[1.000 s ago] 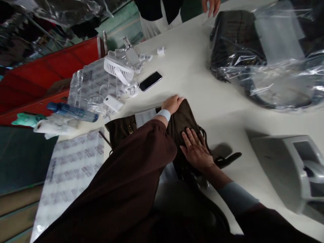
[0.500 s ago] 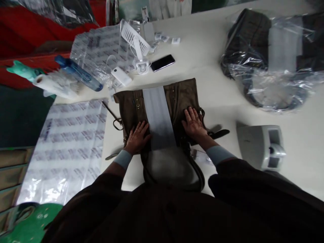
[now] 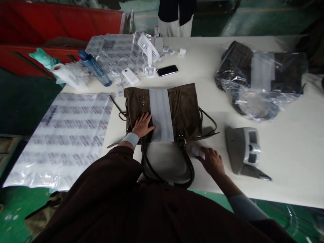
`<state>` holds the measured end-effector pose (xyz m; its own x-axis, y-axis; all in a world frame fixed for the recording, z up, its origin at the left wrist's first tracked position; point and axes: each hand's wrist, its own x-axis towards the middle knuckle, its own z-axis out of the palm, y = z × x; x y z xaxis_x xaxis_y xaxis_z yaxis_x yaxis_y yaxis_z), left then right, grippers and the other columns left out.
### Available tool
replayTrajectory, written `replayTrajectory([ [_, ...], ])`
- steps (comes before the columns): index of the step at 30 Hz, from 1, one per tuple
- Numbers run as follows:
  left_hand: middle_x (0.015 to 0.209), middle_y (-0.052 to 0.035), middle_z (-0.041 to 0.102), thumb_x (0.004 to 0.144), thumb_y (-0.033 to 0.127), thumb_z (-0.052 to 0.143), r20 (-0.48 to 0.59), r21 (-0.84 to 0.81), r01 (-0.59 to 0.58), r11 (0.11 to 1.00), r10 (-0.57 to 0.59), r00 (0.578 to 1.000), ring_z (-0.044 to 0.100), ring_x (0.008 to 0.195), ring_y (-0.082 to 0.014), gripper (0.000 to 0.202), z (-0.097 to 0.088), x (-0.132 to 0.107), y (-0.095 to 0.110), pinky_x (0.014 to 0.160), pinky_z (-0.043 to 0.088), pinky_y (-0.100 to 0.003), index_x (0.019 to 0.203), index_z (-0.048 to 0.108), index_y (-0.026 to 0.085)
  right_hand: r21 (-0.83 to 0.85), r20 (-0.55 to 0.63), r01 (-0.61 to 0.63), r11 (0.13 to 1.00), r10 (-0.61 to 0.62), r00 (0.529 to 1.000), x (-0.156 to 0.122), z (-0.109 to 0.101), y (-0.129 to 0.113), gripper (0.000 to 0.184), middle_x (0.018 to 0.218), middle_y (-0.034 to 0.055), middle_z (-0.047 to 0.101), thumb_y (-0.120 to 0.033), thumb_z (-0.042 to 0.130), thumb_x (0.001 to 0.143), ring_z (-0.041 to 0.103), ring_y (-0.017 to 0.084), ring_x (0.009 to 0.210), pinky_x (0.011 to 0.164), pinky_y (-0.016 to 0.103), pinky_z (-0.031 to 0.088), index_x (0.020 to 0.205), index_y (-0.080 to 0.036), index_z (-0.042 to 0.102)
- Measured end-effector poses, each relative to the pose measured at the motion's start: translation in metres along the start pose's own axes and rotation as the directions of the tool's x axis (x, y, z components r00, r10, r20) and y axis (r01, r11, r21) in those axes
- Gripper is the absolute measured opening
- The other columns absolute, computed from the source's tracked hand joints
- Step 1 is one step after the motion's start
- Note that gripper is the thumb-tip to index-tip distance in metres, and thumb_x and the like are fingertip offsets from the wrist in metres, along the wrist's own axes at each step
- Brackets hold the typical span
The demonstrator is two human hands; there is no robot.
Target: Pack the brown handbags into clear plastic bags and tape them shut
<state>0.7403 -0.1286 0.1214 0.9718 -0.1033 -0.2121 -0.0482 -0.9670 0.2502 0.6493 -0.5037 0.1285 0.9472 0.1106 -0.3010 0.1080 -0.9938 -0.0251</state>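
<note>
A brown handbag (image 3: 187,104) lies flat on the white table, its dark handles (image 3: 191,165) looping toward my body. A pale wrapping strip (image 3: 162,114) runs down its middle, and whitish sheet material shows inside the handle loop. My left hand (image 3: 142,125) rests flat on the bag's left half with fingers spread. Off the bag's lower right corner, my right hand (image 3: 214,162) pinches a small clear plastic packet (image 3: 197,152) close to the table. What is inside that packet is too blurred to make out.
Printed plastic bags (image 3: 68,135) lie at left. Behind them are a blue bottle (image 3: 97,69), white roll (image 3: 67,76), small fan (image 3: 149,50) and phone (image 3: 167,70). At right stand a grey tape dispenser (image 3: 240,148) and a plastic-wrapped bag (image 3: 263,77). A person (image 3: 177,17) stands beyond the table.
My right hand has left the bag's right half, moved down toward me and closed on the small packet on the table. My left hand stays on the bag. The camera view has shifted.
</note>
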Motion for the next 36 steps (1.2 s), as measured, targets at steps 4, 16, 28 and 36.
replayTrajectory([
  [4,0.151,-0.0066,0.022,0.084,0.037,0.05,-0.211,-0.014,0.008,1.0,-0.011,0.977,0.016,0.14,-0.0221,0.062,-0.018,-0.026,0.021,0.112,0.019,-0.045,0.14,0.029,0.02,0.018,0.205,0.084,0.996,-0.086,0.975,0.016,-0.021,0.004,0.022,0.097,0.0073,0.063,-0.034,0.047,0.088,0.057,0.022,0.092,0.072,0.032,0.037,0.099,-0.02,0.059],
  [16,0.134,-0.012,0.047,0.084,0.026,0.052,-0.38,-0.401,0.415,0.817,-0.56,0.736,0.046,0.123,-0.0234,0.039,0.009,-0.156,-0.028,0.099,0.041,-0.044,0.121,0.049,0.018,-0.479,0.022,0.717,0.507,-0.809,0.588,0.18,-0.147,-0.096,0.03,0.077,0.0052,0.062,-0.004,0.037,0.083,0.052,0.021,0.088,0.101,0.048,0.016,0.076,-0.018,0.063],
  [28,0.133,-0.0104,0.046,0.082,0.025,0.055,-0.305,-0.165,0.453,0.876,-0.482,0.821,0.045,0.116,-0.0266,0.049,-0.002,-0.109,-0.011,0.095,0.041,-0.042,0.129,0.043,0.019,-0.329,-0.379,0.725,0.605,-0.788,0.485,0.166,-0.102,-0.183,0.032,0.122,0.0114,0.055,-0.016,0.041,0.085,0.047,0.024,0.108,0.095,0.039,0.031,0.111,-0.014,0.059],
  [36,0.091,-0.0094,0.065,0.091,0.039,0.041,-0.075,-0.578,0.518,0.63,-0.673,0.735,0.061,0.088,-0.0206,0.029,-0.01,-0.098,-0.027,0.08,0.048,-0.031,0.094,0.06,0.017,-0.279,-0.369,0.825,0.492,-0.848,0.382,0.193,-0.097,-0.301,0.059,0.151,0.0102,0.016,-0.014,0.041,0.081,0.022,0.028,0.134,0.1,0.045,0.03,0.14,-0.019,0.032],
])
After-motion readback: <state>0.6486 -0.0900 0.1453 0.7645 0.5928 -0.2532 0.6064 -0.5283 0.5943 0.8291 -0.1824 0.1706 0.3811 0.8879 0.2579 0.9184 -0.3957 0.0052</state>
